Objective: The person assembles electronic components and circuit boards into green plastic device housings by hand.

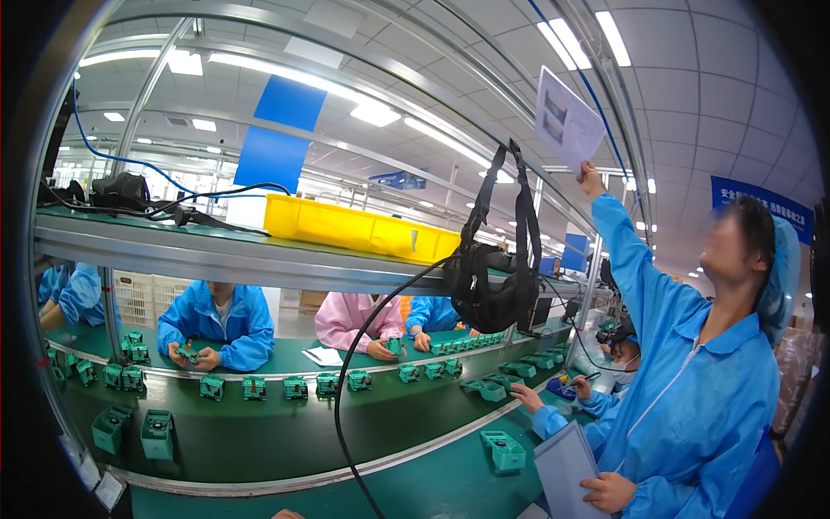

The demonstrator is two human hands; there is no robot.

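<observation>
One sliver of skin, seemingly the person's own left hand (287, 514), shows at the bottom edge, left of centre; whether its fingers are spread or pressed together cannot be told. Well apart from them, to their right, a green box-shaped plastic housing (503, 450) sits on the green bench (424, 489). At right, a co-worker in a blue smock (709, 381) holds a white printed sheet (571, 121) aloft. Two more green housings (157, 434) stand on the dark green conveyor belt (285, 441), lower left; smaller green assemblies (254, 387) line its far side, mid-frame.
</observation>
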